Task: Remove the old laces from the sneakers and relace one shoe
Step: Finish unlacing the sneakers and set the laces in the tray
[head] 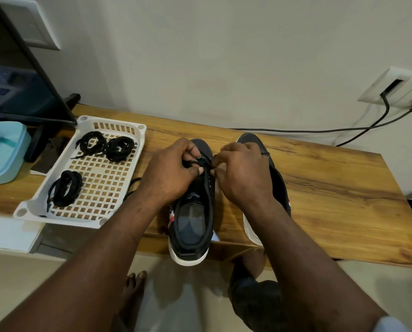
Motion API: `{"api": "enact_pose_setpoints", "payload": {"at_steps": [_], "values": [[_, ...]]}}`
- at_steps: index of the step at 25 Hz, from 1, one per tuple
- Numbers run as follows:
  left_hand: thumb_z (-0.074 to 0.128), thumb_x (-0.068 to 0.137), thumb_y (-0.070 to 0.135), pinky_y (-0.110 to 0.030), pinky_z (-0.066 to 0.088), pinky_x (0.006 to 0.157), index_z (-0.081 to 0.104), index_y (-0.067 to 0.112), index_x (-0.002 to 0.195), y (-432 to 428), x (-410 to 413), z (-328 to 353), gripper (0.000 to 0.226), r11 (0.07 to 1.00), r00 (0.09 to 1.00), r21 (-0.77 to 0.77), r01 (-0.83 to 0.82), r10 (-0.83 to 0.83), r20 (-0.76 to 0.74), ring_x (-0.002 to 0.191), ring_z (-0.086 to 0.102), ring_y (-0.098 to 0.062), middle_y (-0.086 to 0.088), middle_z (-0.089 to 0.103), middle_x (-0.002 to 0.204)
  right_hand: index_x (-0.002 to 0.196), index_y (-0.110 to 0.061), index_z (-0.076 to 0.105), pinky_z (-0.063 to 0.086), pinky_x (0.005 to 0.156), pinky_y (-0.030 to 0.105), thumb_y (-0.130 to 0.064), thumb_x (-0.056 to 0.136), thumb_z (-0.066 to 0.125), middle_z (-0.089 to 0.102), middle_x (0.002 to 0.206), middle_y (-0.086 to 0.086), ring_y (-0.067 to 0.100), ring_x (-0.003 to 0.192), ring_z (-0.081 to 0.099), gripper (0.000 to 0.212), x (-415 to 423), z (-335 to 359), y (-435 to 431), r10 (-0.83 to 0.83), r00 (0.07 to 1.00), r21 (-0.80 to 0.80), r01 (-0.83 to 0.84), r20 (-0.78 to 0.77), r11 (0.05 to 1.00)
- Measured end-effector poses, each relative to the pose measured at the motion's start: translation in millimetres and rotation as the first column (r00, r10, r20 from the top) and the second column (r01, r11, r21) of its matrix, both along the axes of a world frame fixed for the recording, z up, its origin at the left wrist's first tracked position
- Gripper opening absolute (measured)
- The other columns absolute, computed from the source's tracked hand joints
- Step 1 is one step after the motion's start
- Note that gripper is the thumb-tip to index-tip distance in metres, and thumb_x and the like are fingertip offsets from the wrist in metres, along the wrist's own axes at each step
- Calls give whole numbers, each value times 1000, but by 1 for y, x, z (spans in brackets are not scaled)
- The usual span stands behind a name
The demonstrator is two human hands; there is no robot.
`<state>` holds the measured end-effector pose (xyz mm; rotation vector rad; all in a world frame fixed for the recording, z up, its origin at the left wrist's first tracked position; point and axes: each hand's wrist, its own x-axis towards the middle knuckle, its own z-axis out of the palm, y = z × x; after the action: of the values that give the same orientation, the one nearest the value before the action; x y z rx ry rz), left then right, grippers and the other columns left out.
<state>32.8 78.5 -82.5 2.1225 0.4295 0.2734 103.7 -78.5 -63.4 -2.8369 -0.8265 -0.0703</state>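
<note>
The wooden worktop [320,188], warm-grained w/ dark knots, is cut off at the left by a pale blue plastic tub [3,152] and a dark screen [20,80].

Near its left edge sits a white plastic tray [141,144], rectangular w/ a square-hole lattice floor.

Mid-worktop, two black sneakers w/ white soles stand side by side, toes toward the back edge. The left sneaker [193,226] hangs its heel over the front edge; its tongue and eyelets are partly covered by both hands. The right sneaker [250,140] is mostly hidden behind the right forearm (only toe, a strip of collar and a bit of sole show).

The left hand [169,173] is curled, thumb and fingers pinching a flat black lace [206,168] over the left sneaker's upper eyelets. The right hand [243,173] pinches the same lace at its fingertips, though the exact grip is hard to make out.

Three coiled black lace bundles lie in the tray: two [92,142] [120,148] toward the back, one [66,188] toward the front. A loose lace end [132,185] trails beside the tray; its far end runs out of sight under the left forearm.
</note>
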Motion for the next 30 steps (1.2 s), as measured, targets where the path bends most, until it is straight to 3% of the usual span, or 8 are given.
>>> {"api": "enact_pose_setpoints", "payload": {"at_steps": [9, 12, 16, 20, 23, 26, 28, 30], "values": [[81, 86, 15, -36, 58, 82, 62, 32, 98, 2, -1, -1, 29, 1000, 1000, -1, 12, -12, -11, 85, 68, -6, 11, 70, 89, 77, -24, 68, 56, 68, 36, -32, 94, 70, 70, 75, -6, 17, 74, 66, 19, -2, -12, 9, -96, 932, 355, 226, -349, 907], [81, 87, 16, -33, 56, 80, 62, 32, 101, 1, -2, -1, 29, 1000, 1000, -12, 9, -9, -25, 82, 68, -4, 12, 72, 86, 78, -10, 71, 57, 73, 47, -19, 93, 65, 73, 78, 11, 25, 75, 68, 18, 6, -5, 13, -48, 788, 638, 530, -613, 559], [80, 88, 17, -27, 53, 79, 62, 32, 104, 0, -2, -1, 29, 1000, 999, 11, 24, -24, -42, 85, 66, 1, 14, 72, 89, 89, -11, 68, 48, 63, 26, -13, 100, 60, 66, 73, -1, 9, 66, 60, 13, 20, 13, 3, 228, 686, 706, 708, -691, 7], [81, 87, 19, -23, 47, 74, 62, 33, 101, -2, 0, 0, 28, 997, 998, 75, 11, -6, -63, 91, 63, -2, 14, 67, 95, 105, -8, 66, 46, 63, 23, -15, 102, 50, 72, 86, 2, 15, 76, 68, 18, 19, 18, -3, 398, 583, 600, 794, -708, -97], [77, 91, 25, -25, 45, 71, 63, 30, 99, 0, -1, 1, 17, 994, 996, 102, -26, 34, -83, 90, 62, -4, 13, 66, 94, 100, -15, 58, 47, 60, 27, -8, 102, 54, 73, 80, 4, 19, 69, 66, 9, 24, 28, -8, 340, 698, 681, 707, -630, -189], [73, 95, 26, -29, 45, 70, 65, 30, 94, 7, -2, 1, 8, 990, 981, 128, -63, 85, -175, 87, 63, -8, 11, 67, 91, 115, -20, 59, 52, 71, 33, -16, 96, 68, 74, 94, 3, 22, 86, 70, 22, 25, 28, -19, -121, 778, 723, 620, -616, 304], [72, 96, 28, -34, 51, 75, 65, 30, 91, 9, -3, 0, 8, 991, 966, 122, -52, 81, -245, 86, 64, -13, 8, 68, 90, 131, -24, 56, 47, 84, 34, -30, 90, 74, 59, 128, 5, 28, 117, 58, 45, 20, 18, -21, -369, 832, 416, 534, -416, 736], [70, 97, 28, -37, 53, 78, 65, 30, 90, 9, -3, 0, 9, 992, 957, 120, -49, 81, -277, 85, 65, -15, 6, 68, 90, 141, -25, 55, 45, 102, 42, -38, 90, 73, 36, 153, 9, 34, 138, 36, 56, 10, 15, -11, -316, 917, 192, 365, -243, 911]]}}
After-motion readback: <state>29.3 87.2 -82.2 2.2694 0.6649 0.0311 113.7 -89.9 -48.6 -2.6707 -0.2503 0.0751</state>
